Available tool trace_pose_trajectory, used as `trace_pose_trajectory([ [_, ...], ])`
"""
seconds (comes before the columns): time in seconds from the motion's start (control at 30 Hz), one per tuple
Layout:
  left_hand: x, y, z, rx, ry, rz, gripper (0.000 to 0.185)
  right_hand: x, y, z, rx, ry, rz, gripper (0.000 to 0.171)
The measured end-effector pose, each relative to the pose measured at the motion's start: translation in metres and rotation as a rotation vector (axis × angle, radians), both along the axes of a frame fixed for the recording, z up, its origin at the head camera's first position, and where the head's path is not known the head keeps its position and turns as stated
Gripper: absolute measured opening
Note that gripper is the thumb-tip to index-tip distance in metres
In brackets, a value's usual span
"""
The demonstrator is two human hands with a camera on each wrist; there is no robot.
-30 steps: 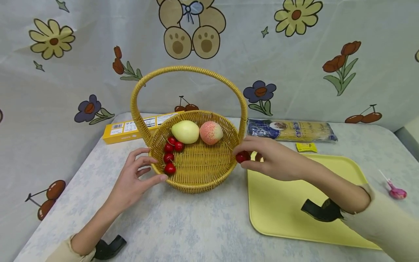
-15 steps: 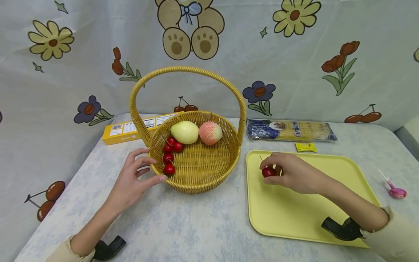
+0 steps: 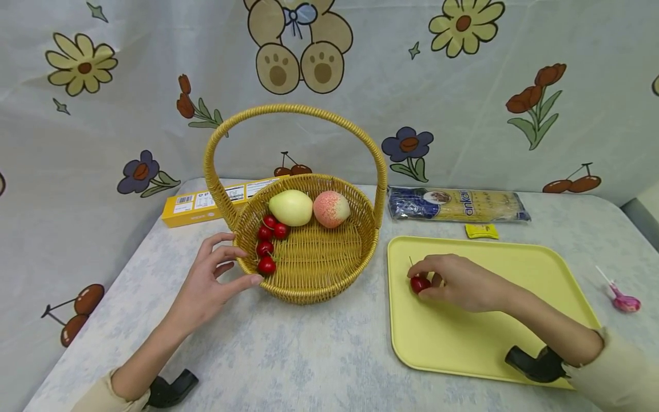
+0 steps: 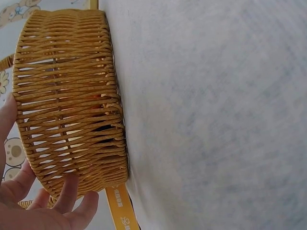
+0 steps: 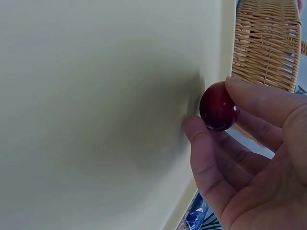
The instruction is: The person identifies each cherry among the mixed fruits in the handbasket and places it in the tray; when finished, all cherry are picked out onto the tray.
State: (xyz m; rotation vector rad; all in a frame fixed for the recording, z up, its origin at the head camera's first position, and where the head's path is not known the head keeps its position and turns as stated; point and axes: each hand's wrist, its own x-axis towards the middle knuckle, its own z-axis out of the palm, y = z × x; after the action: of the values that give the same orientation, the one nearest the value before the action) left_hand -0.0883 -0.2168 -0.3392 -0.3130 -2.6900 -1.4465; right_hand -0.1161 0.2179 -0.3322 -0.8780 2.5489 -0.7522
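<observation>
A red cherry with a thin stem is pinched between the thumb and fingers of my right hand, low over the left part of a yellow tray. In the right wrist view the cherry is close to the tray surface; whether it touches, I cannot tell. My left hand rests on the left front rim of a wicker basket, its fingers spread and lightly bent. Inside the basket, several red cherries line the left side, behind them a pale green-yellow fruit and a peach.
Behind the basket's left side lies a yellow box. A spaghetti packet and a small yellow wrapped sweet lie behind the tray. To the tray's right is a pink lollipop. The basket's tall handle arches overhead.
My right hand has carried the cherry from beside the basket's right rim rightward and toward me, then down over the tray. My left hand and the basket have stayed in place.
</observation>
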Motion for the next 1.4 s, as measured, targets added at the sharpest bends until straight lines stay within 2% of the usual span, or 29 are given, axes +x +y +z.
trace_pose_trajectory([
  [0.43,0.000,0.000,-0.001,0.003,-0.012,0.004,0.037,0.003,-0.001,0.003,0.034,0.000,-0.019,0.033],
  [0.6,-0.001,0.000,-0.002,0.010,-0.020,0.004,0.038,0.004,0.001,0.018,0.030,-0.009,-0.036,0.037],
  [0.8,0.000,0.000,-0.002,0.022,-0.016,-0.002,0.037,0.004,-0.006,0.038,-0.005,0.059,-0.030,0.031],
  [1.07,0.000,0.000,-0.003,0.028,-0.020,-0.008,0.036,0.003,-0.037,0.054,-0.072,0.243,-0.005,0.033],
  [1.2,0.000,0.000,-0.003,0.033,-0.027,-0.012,0.037,-0.003,-0.058,0.063,-0.110,0.271,0.032,0.033],
  [1.4,0.000,0.000,-0.002,0.034,-0.035,-0.011,0.037,-0.020,-0.101,0.076,-0.112,0.285,0.166,0.034],
])
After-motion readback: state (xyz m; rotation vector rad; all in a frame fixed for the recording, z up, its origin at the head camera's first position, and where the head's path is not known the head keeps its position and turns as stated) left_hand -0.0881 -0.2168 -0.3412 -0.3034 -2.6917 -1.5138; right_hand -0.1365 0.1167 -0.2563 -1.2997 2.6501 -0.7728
